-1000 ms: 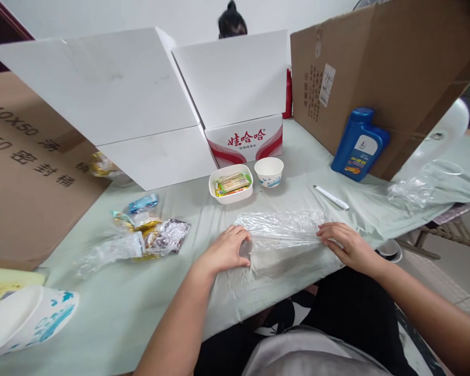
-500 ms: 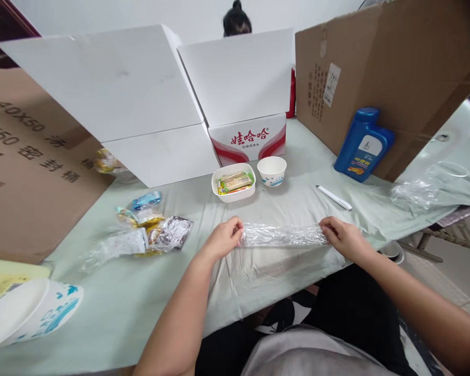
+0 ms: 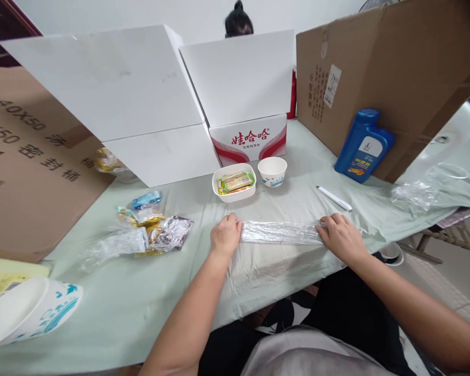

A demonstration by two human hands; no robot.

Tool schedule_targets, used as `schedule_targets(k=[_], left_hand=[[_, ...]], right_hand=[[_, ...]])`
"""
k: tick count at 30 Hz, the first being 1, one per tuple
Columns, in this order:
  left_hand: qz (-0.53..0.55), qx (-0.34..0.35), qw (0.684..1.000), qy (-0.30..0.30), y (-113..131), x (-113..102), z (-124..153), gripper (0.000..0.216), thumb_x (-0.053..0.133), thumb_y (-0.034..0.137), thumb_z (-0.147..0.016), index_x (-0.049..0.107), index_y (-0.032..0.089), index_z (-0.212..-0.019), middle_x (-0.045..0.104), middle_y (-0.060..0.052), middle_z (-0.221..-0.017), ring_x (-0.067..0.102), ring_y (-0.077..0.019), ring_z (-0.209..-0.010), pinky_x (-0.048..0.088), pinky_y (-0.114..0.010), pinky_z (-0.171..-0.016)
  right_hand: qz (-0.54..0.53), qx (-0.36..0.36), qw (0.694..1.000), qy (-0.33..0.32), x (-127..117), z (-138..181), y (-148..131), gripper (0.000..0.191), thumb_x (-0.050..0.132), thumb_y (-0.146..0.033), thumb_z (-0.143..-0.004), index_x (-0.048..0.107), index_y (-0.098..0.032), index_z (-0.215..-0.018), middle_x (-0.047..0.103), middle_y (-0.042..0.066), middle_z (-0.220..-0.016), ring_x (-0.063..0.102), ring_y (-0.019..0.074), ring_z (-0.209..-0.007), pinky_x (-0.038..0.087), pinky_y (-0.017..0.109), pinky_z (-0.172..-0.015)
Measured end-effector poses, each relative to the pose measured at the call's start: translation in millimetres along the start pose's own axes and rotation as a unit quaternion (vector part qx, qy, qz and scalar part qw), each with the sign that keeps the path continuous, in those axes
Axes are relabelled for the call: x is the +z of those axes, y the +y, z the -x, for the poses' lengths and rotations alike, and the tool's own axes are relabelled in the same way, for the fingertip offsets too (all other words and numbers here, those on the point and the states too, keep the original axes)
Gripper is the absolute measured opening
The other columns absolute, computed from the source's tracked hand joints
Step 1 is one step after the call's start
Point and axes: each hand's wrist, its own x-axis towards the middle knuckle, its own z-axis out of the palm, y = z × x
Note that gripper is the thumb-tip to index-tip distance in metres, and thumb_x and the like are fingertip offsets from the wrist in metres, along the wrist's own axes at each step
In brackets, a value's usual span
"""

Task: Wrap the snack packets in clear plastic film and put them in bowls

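Observation:
A long strip of folded clear plastic [image 3: 281, 232] is stretched flat over the table near its front edge. My left hand [image 3: 225, 236] pinches its left end, fingers curled. At the right end, my right hand [image 3: 342, 239] grips the plastic between thumb and fingers. Just beyond the strip stand a white oval tub [image 3: 235, 197] with small wrapped packets [image 3: 238, 181] in it and a white paper bowl [image 3: 272, 172] with a blue print. A white pen [image 3: 334, 198] lies beyond my right hand.
Wrapped snack packets [image 3: 156, 232] lie to the left, near a large paper tub [image 3: 43, 313]. White boxes [image 3: 250, 138] and brown cartons [image 3: 337, 78] wall the back and sides. A blue bottle [image 3: 364, 146] stands at right. A person's head [image 3: 238, 21] shows behind.
The plastic strip looks flatter and tauter. My left hand has turned knuckles up, and the fingers of my right hand have shifted down over its end.

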Motion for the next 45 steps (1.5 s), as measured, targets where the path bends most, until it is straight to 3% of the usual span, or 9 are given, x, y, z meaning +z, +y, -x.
schedule_targets(k=[5, 12, 17, 21, 29, 34, 39, 42, 45], left_hand=[[0.014, 0.003, 0.997, 0.076, -0.2, -11.1, 5.8, 0.022, 0.044, 0.024, -0.094, 0.063, 0.019, -0.103, 0.064, -0.010, -0.106, 0.064, -0.0239, -0.089, 0.048, -0.032, -0.072], [0.125, 0.286, 0.949, -0.038, 45.8, -6.8, 49.8, 0.030, 0.049, 0.032, -0.095, 0.060, 0.022, -0.121, 0.063, -0.010, -0.120, 0.055, -0.0264, -0.114, 0.046, -0.042, -0.097], [0.091, 0.369, 0.918, -0.111, 54.1, 9.3, 65.0, 0.063, 0.057, 0.049, -0.089, 0.037, 0.029, -0.146, 0.034, -0.009, -0.156, 0.024, -0.0355, -0.145, 0.023, -0.058, -0.114], [0.101, 0.463, 0.872, -0.122, 55.8, 14.9, 68.3, 0.069, 0.056, 0.050, -0.089, 0.030, 0.029, -0.149, 0.028, -0.007, -0.159, 0.012, -0.0315, -0.149, 0.011, -0.055, -0.118], [0.114, 0.463, 0.868, -0.141, 59.2, 13.7, 67.2, 0.077, 0.059, 0.051, -0.085, 0.029, 0.024, -0.150, 0.041, -0.011, -0.152, 0.028, -0.0286, -0.145, 0.008, -0.051, -0.120], [0.120, 0.447, 0.874, -0.149, 58.8, 12.8, 64.5, 0.086, 0.061, 0.054, -0.082, 0.027, 0.016, -0.151, 0.035, -0.017, -0.154, 0.025, -0.0300, -0.146, 0.009, -0.049, -0.121], [0.123, 0.452, 0.871, -0.145, 57.0, 10.9, 61.7, 0.084, 0.062, 0.054, -0.082, 0.028, 0.018, -0.150, 0.041, -0.015, -0.151, 0.029, -0.0306, -0.144, 0.006, -0.050, -0.121], [0.120, 0.458, 0.867, -0.154, 56.7, 8.0, 60.8, 0.081, 0.062, 0.052, -0.083, 0.031, 0.017, -0.149, 0.044, -0.014, -0.149, 0.030, -0.0304, -0.143, 0.006, -0.050, -0.122], [0.121, 0.455, 0.868, -0.157, 56.2, 7.6, 60.2, 0.076, 0.063, 0.050, -0.083, 0.038, 0.014, -0.145, 0.045, -0.015, -0.148, 0.030, -0.0304, -0.144, 0.008, -0.050, -0.122]], right_hand=[[-0.061, 0.010, 0.998, 0.029, 0.9, 6.6, 12.0, 0.026, 0.054, -0.041, -0.088, 0.064, -0.020, -0.100, 0.063, 0.012, -0.098, 0.056, 0.0315, -0.096, 0.048, 0.047, -0.087], [-0.218, 0.025, 0.975, -0.029, -18.6, 18.3, -1.3, 0.018, 0.047, -0.034, -0.089, 0.052, -0.023, -0.076, 0.063, 0.010, -0.089, 0.061, 0.0259, -0.080, 0.052, 0.042, -0.073], [-0.510, 0.053, 0.853, -0.102, -61.6, 26.7, -23.8, 0.017, 0.054, -0.040, -0.088, 0.051, -0.023, -0.088, 0.058, 0.011, -0.130, 0.059, 0.0099, -0.056, 0.054, 0.032, -0.055], [-0.604, 0.011, 0.774, -0.189, -84.3, 4.0, -41.6, 0.024, 0.061, -0.042, -0.085, 0.058, -0.022, -0.098, 0.069, 0.009, -0.108, 0.061, 0.0115, -0.061, 0.054, 0.027, -0.053], [-0.671, 0.153, 0.646, -0.329, -38.0, -91.2, -81.9, 0.027, 0.067, -0.040, -0.086, 0.059, -0.015, -0.087, 0.066, 0.006, -0.083, 0.071, 0.0172, -0.074, 0.056, 0.024, -0.059], [-0.660, 0.177, 0.654, -0.326, -0.5, -105.3, -93.9, 0.026, 0.063, -0.039, -0.088, 0.056, -0.014, -0.086, 0.065, 0.008, -0.076, 0.070, 0.0193, -0.067, 0.059, 0.033, -0.066], [-0.656, 0.155, 0.713, -0.193, 5.6, -98.8, -87.5, 0.028, 0.060, -0.036, -0.090, 0.055, -0.019, -0.111, 0.060, 0.013, -0.126, 0.061, 0.0211, -0.114, 0.050, 0.039, -0.098], [-0.587, 0.002, 0.804, -0.090, 3.8, -88.9, -76.8, 0.029, 0.057, -0.036, -0.091, 0.060, -0.021, -0.115, 0.060, 0.010, -0.130, 0.055, 0.0220, -0.122, 0.045, 0.041, -0.104], [-0.472, -0.214, 0.846, -0.121, 8.0, -72.8, -69.3, 0.031, 0.046, -0.038, -0.097, 0.067, -0.019, -0.110, 0.070, 0.010, -0.113, 0.063, 0.0232, -0.109, 0.049, 0.043, -0.098]])
